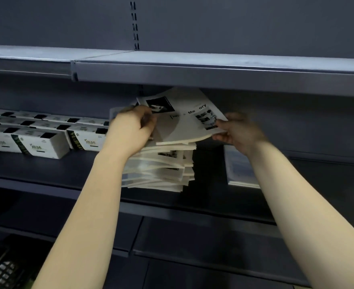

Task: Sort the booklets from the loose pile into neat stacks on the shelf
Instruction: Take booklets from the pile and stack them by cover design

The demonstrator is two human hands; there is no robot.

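Holding a booklet (pixel 184 119) at both ends, you keep it tilted just above the loose pile (pixel 161 170), which sits mid-view on the dark shelf (pixel 67 170). Your left hand (pixel 130 130) curls round the booklet's 9 o'clock edge, with the fingers tucked behind other covers there. Your right hand (pixel 238 132) pinches its 4 o'clock corner between thumb and fingers. The booklet's cover is pale with black photo blocks and lettering, and its far edge reaches up under the upper shelf (pixel 213 74). At 3 o'clock of the pile a bluish booklet (pixel 237 170) lies flat, partly under your right forearm. At 9 o'clock stand rows of white boxes (pixel 40 142) with green print. A keypad (pixel 3 272) shows at 7 o'clock, low in view.
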